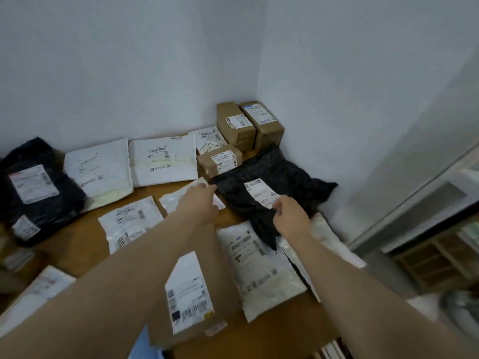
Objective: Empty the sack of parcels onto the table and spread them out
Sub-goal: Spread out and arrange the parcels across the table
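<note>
1. far left on the wooden table (77, 244): the left black parcel (67, 198) w/ two white labels lies flat. it touches the big white mailer (101, 172) beside it.
2. near-left corner: a white parcel (33, 294), partly cut by the picture edge.
3. back row, along the wall: next to the big white mailer lies a second white mailer (163, 161). then comes a small white mailer (208, 138), just behind a small brown box (219, 160).
4. centre: a printed white mailer (132, 221) lies flat. nearer to the person is a labelled brown box (189, 294), partly hidden by the left forearm.
5. the left hand (201, 200) is over a thin white mailer (169, 200), w/ fingertips at its far corner. the back of the hand hides most of the fingers, so one cannot tell if they pinch it or only touch it.
6. room corner: the first corner box (234, 125) and the second corner box (261, 123), both brown, stand side by side and touch.
7. right of centre, near the right wall: the right black parcel (285, 174) w/ one label. its near end lies over a long white mailer (259, 268) and an edge white mailer (326, 237).
8. the right hand (291, 216) has curled fingers; they pinch the near edge of the right black parcel, just by the label.
</note>
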